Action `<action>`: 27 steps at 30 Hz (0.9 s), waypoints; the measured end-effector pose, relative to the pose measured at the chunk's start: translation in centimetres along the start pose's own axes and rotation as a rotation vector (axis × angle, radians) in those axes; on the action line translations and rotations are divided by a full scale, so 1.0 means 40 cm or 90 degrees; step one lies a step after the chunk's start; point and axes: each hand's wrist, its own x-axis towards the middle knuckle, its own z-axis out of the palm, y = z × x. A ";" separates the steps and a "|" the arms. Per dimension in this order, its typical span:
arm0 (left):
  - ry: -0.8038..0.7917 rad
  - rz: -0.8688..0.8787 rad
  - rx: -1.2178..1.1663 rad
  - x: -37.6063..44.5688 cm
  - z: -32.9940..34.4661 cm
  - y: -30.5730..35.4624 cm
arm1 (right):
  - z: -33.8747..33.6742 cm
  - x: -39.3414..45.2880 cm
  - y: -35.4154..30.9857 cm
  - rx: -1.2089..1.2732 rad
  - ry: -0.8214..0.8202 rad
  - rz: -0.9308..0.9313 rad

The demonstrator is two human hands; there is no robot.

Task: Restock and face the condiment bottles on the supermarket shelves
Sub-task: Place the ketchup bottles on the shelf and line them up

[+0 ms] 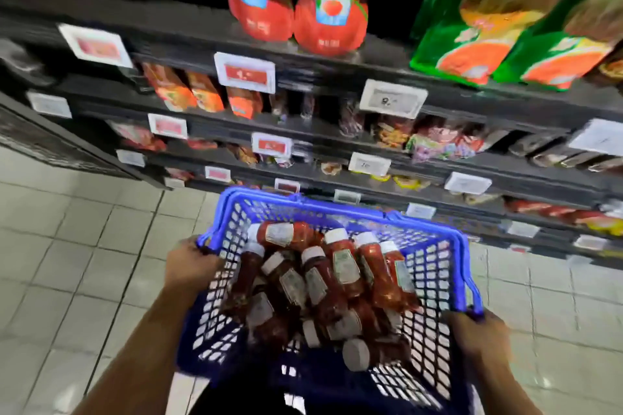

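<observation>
Head view: basket of bottles carried at the shelf face

Head camera, one frame, motion blur toward the edges. Left hand (190, 264) grips the left rim of the blue basket (435, 266), fingers curled over the edge. Right hand (477, 335) grips the near right corner where the handle meets the rim. A grip on each side is probably there to share the load and keep the basket level.

Condiment bottles (323, 283), red with white caps, lie loose and overlapping inside the basket, caps mostly pointing away from the person; none is upright. None is on a shelf yet.

Basket hangs above the tiled floor (67, 246), just in front of the dark shelves (337, 64). Price tags (245, 72) line the shelf edges. Two red ketchup pouches (328, 10) stand on the top shelf, green packs (505, 27) beside them.

Judgement: restocking not started; both hands are occupied, so the basket likely needs setting down first.
</observation>
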 end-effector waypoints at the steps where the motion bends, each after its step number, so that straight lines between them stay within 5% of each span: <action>1: 0.001 -0.015 -0.012 0.017 0.005 -0.021 | 0.035 0.002 0.008 -0.002 -0.005 0.002; 11: 0.064 -0.049 -0.045 0.168 0.244 -0.318 | 0.417 0.195 0.204 0.011 -0.016 0.025; 19: 0.096 -0.093 -0.049 0.204 0.360 -0.368 | 0.423 0.311 0.255 -0.019 -0.026 0.008; 27: 0.025 -0.068 -0.066 0.243 0.544 -0.313 | 0.421 0.433 0.332 0.008 0.008 0.085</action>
